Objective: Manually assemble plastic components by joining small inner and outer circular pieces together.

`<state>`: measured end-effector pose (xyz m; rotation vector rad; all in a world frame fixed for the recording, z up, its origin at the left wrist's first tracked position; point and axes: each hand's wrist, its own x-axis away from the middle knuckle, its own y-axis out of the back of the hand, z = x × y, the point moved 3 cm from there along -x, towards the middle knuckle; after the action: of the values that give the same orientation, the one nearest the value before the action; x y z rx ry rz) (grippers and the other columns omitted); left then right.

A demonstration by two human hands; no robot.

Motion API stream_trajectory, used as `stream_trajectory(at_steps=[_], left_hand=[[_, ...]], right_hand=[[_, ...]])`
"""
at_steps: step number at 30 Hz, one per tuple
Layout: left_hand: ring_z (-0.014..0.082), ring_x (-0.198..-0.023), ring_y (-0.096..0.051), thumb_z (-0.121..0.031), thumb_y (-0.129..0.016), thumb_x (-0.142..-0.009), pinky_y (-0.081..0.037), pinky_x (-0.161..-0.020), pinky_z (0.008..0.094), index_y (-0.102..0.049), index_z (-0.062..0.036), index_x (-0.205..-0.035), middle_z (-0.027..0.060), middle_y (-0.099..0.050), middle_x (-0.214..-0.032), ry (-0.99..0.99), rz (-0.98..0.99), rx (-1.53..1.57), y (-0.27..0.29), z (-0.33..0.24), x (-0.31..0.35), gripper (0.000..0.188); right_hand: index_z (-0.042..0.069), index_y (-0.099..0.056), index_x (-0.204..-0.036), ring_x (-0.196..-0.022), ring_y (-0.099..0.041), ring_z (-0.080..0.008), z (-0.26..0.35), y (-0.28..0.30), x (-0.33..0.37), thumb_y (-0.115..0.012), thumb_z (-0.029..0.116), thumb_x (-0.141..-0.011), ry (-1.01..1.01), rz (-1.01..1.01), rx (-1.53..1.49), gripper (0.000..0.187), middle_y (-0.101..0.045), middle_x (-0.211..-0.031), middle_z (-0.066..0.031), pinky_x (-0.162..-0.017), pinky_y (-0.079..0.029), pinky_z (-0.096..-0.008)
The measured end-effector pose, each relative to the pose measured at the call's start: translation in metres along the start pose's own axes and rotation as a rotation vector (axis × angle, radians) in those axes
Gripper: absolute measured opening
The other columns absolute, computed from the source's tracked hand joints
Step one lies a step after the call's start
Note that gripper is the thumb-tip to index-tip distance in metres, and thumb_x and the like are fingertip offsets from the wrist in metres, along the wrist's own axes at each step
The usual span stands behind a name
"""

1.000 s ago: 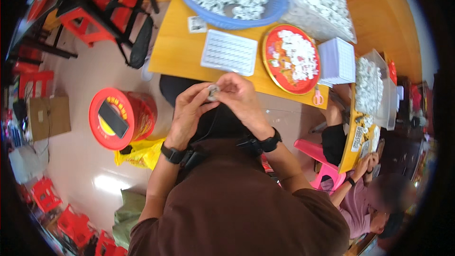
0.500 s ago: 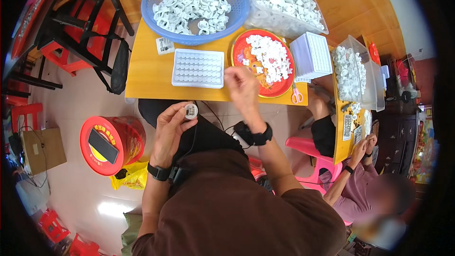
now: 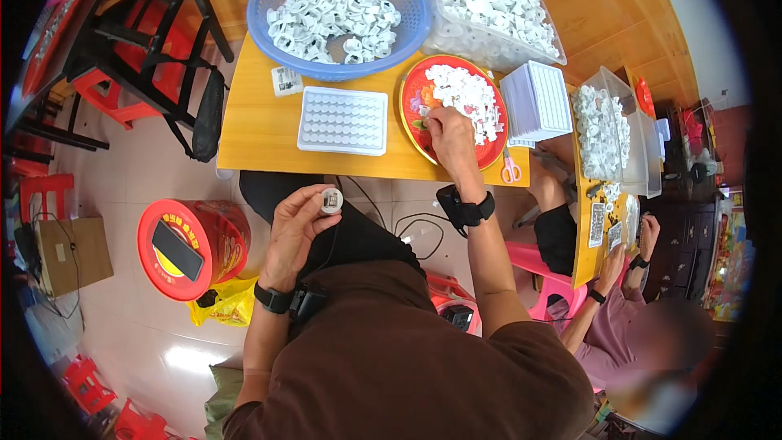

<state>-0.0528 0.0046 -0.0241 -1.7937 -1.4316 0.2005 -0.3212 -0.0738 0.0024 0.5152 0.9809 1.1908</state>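
We tag this as a small makeshift workshop in a homelike room. We see loose white plastic parts (image 3: 334, 20) heaped in a blue basket (image 3: 342, 73) and a clear tub (image 3: 468, 47) on a wooden table (image 3: 252, 143), stacked white trays (image 3: 538, 102) nearby, a co-worker (image 3: 611, 354) at a second table (image 3: 583, 265). Homelike bits: red plastic stools (image 3: 88, 385), dark drawer cabinet (image 3: 680, 224), tiled floor (image 3: 147, 171). House or shop premises, we can't tell.

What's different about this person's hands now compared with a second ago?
The right hand has let go of the round white piece and moved forward and right to the red tray; whether it grips anything there is unclear. The left hand still holds the piece. The blue basket and phone stayed put.
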Motion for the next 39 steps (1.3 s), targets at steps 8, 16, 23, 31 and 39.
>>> stream_trajectory(at_steps=[8,16,23,31,39], left_hand=[[0.0170,-0.094,-0.060,-0.012,-0.051,-0.090,-0.054,-0.078,0.0289,-0.054,0.0017,-0.112,0.0103,-0.059,-0.106,-0.016,-0.022,0.034,0.001,-0.005,0.000,0.026],[0.0139,-0.089,-0.061,-0.015,-0.052,-0.091,-0.053,-0.078,0.0267,-0.056,-0.0001,-0.112,0.0079,-0.061,-0.102,-0.018,-0.027,0.037,-0.003,-0.009,0.000,0.026],[0.0114,-0.086,-0.061,-0.016,-0.054,-0.089,-0.053,-0.074,0.0244,-0.059,-0.0025,-0.109,0.0062,-0.063,-0.098,-0.021,-0.041,0.016,0.002,-0.007,0.004,0.024],[0.0124,-0.085,-0.061,-0.013,-0.053,-0.089,-0.054,-0.072,0.0251,-0.059,-0.0018,-0.109,0.0070,-0.062,-0.099,-0.042,-0.039,-0.065,0.004,-0.003,0.002,0.023],[0.0128,-0.079,-0.061,-0.013,-0.055,-0.088,-0.054,-0.070,0.0246,-0.058,0.0024,-0.108,0.0088,-0.061,-0.096,0.017,-0.084,-0.145,-0.009,-0.008,0.002,0.025]], right_hand=[[-0.001,-0.063,-0.091,-0.065,-0.058,-0.0083,0.038,0.003,0.008,-0.060,0.009,-0.085,-0.425,0.209,-0.909,0.012,-0.062,-0.074,-0.0038,-0.059,-0.049,-0.0210],[-0.002,-0.061,-0.089,-0.067,-0.058,-0.0094,0.108,-0.018,0.036,-0.061,0.004,-0.082,-0.358,0.492,-0.972,0.009,-0.061,-0.078,-0.0053,-0.059,-0.048,-0.0219],[0.000,-0.058,-0.084,-0.068,-0.060,-0.0172,0.137,-0.025,0.044,-0.062,-0.004,-0.076,-0.051,0.467,-0.699,0.010,-0.055,-0.077,-0.0083,-0.058,-0.047,-0.0252],[0.002,-0.056,-0.079,-0.069,-0.056,-0.0300,0.144,-0.018,0.043,-0.060,0.000,-0.076,0.082,0.499,-0.481,0.006,-0.055,-0.077,-0.0112,-0.060,-0.045,-0.0353],[0.003,-0.053,-0.080,-0.070,-0.055,-0.0328,0.136,-0.023,0.047,-0.058,0.003,-0.074,0.152,0.419,-0.428,0.008,-0.054,-0.076,-0.0124,-0.060,-0.045,-0.0397]])
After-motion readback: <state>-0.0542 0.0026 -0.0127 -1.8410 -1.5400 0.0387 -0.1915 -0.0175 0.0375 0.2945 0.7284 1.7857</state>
